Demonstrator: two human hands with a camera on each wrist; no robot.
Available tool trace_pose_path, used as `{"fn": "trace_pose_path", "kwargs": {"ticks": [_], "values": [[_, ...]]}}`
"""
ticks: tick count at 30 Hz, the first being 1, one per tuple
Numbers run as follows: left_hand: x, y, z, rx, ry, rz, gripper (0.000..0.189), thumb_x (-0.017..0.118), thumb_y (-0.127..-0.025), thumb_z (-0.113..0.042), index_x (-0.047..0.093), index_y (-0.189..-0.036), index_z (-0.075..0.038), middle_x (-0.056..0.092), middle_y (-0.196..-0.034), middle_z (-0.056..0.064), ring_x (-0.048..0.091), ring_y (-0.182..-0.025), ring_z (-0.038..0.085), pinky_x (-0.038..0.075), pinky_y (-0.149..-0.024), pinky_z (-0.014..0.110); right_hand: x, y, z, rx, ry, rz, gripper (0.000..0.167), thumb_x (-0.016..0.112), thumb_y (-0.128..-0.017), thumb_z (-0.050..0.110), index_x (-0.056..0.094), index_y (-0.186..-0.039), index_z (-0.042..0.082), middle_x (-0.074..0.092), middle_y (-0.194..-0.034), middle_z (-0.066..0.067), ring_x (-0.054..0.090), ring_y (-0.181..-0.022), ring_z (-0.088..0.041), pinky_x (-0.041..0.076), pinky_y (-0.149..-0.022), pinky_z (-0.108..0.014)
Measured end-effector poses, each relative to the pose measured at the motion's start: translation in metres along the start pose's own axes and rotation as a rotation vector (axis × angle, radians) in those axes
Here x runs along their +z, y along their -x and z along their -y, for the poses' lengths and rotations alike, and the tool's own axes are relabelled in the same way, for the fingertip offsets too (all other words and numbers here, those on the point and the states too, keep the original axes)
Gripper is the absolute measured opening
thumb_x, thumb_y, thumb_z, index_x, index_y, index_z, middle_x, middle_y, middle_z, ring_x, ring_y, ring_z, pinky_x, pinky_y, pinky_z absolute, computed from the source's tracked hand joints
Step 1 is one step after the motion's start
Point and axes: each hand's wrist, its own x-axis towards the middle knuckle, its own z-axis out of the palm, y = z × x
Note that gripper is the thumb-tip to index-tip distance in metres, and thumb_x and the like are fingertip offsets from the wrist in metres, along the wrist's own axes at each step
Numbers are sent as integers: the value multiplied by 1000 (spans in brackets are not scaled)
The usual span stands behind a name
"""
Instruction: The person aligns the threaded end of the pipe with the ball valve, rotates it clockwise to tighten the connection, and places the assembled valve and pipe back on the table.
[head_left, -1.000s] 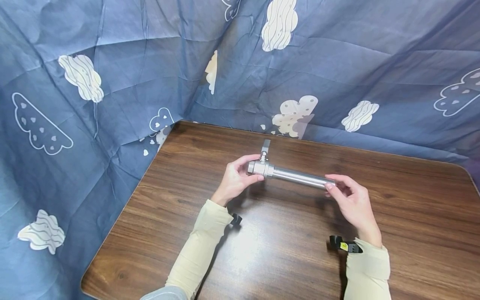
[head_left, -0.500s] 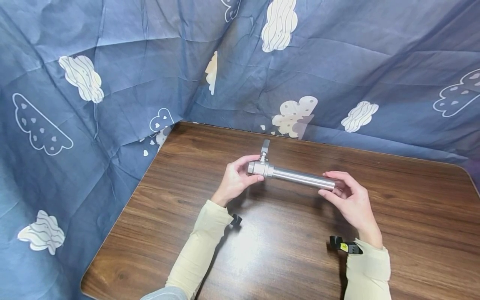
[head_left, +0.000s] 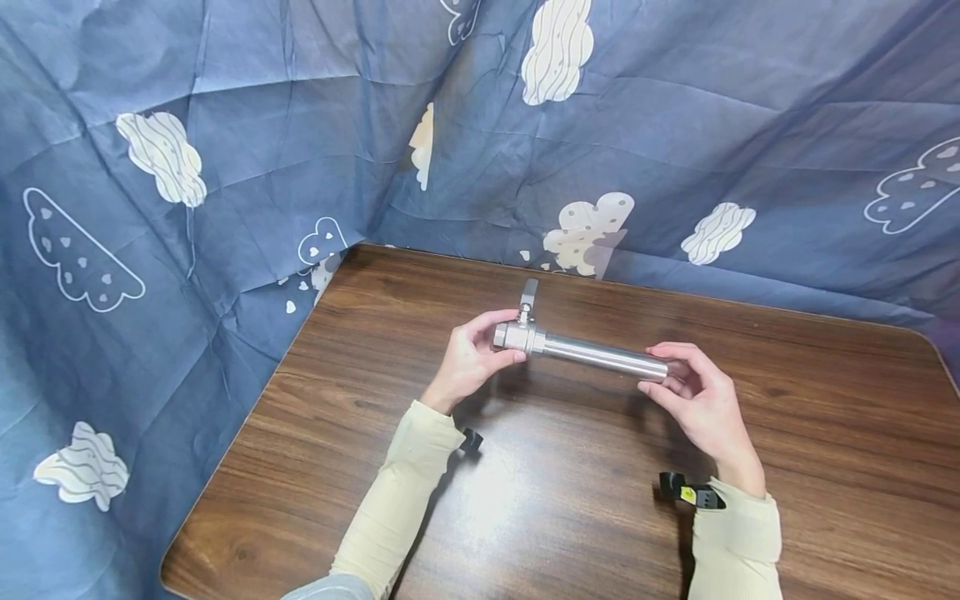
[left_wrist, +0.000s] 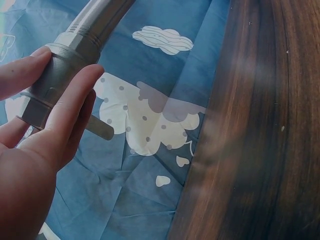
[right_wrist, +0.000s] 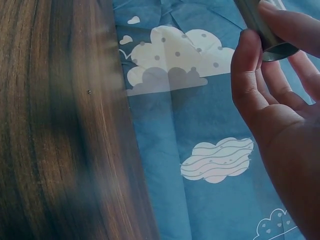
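Observation:
In the head view a steel ball valve (head_left: 522, 337) is joined to a straight shiny metal pipe (head_left: 600, 354), both held over the table. The valve's flat lever handle (head_left: 529, 293) sticks out toward the curtain. My left hand (head_left: 467, 364) grips the valve body between thumb and fingers at its hex end; the left wrist view shows the valve (left_wrist: 62, 65) between them. At the pipe's right end, my right hand (head_left: 703, 400) pinches it between thumb and fingers. The right wrist view shows the pipe's open end (right_wrist: 280, 53) inside those fingers.
A brown wood-grain table (head_left: 585, 500) with a rounded corner lies below the hands. Behind it and to the left hangs a blue curtain (head_left: 300, 125) with white cloud prints. Black wrist cameras are strapped at both cuffs.
The right thumb and fingers have shifted their hold around the pipe's end, the thumb moving off its top to its near side. The left hand and valve have barely moved.

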Motion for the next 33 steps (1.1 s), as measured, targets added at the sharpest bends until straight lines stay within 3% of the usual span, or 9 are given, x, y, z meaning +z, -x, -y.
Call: {"fn": "trace_pose_path", "kwargs": {"ticks": [10, 33], "values": [[0, 0, -1, -2, 9, -2, 57, 71, -73, 15, 55, -127, 8, 55, -127, 27, 58, -101, 11, 51, -89, 18, 0, 0, 0, 20, 50, -13, 51, 71, -71, -20, 57, -118, -8, 64, -112, 8, 64, -91, 1, 54, -79, -12], [0, -1, -1, -7, 2, -5, 57, 71, -73, 15, 55, -127, 7, 56, -127, 25, 58, -102, 11, 50, -91, 18, 0, 2, -3, 63, 62, -39, 46, 73, -75, -14, 59, -118, -7, 67, -101, 14, 63, -80, 2, 52, -67, -9]]}}
